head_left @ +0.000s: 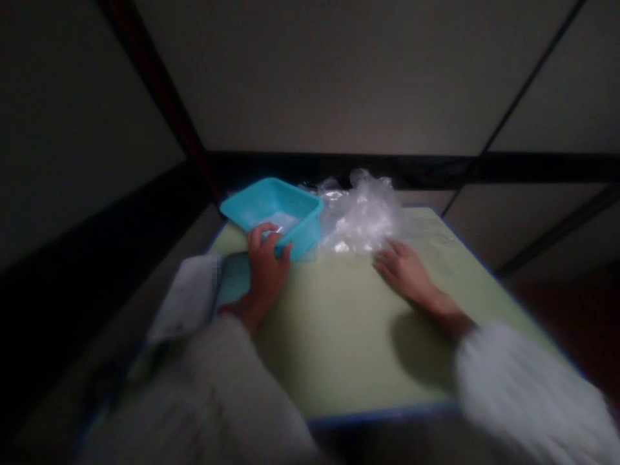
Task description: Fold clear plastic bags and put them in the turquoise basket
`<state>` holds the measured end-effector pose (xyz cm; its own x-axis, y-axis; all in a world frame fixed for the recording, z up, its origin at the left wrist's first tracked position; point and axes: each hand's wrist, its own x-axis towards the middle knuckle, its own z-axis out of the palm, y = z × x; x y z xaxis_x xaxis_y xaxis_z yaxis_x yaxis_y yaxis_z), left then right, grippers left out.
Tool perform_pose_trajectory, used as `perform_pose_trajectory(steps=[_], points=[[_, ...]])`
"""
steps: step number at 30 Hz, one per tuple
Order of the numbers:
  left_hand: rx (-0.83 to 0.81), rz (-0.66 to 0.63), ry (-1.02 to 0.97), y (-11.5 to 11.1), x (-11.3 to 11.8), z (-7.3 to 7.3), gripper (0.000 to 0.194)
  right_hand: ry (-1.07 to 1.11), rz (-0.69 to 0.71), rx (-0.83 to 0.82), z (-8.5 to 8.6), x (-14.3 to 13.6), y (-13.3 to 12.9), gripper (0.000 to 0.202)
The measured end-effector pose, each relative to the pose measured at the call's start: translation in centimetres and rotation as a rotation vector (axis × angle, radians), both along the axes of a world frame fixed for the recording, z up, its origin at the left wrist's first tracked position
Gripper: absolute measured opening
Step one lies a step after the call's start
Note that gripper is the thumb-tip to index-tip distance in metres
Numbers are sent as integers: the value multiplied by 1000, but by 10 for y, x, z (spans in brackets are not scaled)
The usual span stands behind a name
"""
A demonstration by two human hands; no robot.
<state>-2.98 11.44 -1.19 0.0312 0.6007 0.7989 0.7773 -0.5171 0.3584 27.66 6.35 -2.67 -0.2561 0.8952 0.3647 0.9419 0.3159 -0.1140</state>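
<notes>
A turquoise plastic basket [305,234] stands at the back left of the table, with something pale and shiny [283,223] lying inside it. My left hand [268,261] grips the basket's near rim, its fingers over the edge and the thumb outside. To the right of the basket lies a heap of crumpled clear plastic bags [363,216]. My right hand [403,268] is at the near edge of this heap, palm down, its fingers close together and blurred; whether they pinch any plastic is unclear.
The pale green table [334,349] has a blue edge. On its left side are a white packet [186,297] and a dark-rimmed flat item [232,281], partly behind my left wrist. A panelled wall [339,84] rises behind the table.
</notes>
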Motion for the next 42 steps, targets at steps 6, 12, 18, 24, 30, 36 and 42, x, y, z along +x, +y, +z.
perform_pose_trajectory(steps=[6, 12, 18, 24, 30, 36, 42], points=[[-25, 0, -21, 4, -1, 1, 22, -32, -25, -50, -2, -1, -2, 29], [3, 19, -81, -1, 4, 4, 41, -5, -7, -14, 9, -4, -5, 30], [-25, 15, 36, -13, 12, 5, 47, 27, 66, 22, 23, -17, -17, 29], [15, -38, 119, -29, 13, -1, 50, 75, 310, -72, 27, -35, -31, 27], [-23, -493, 332, -53, 28, -1, 50, 508, 598, -372, 44, -45, -40, 23], [-315, -806, 194, -61, 41, -3, 10, 963, 715, -692, 48, -37, -43, 36], [-963, -1006, -416, -73, 39, 10, 17, 1035, 384, -554, 47, -24, -37, 56]])
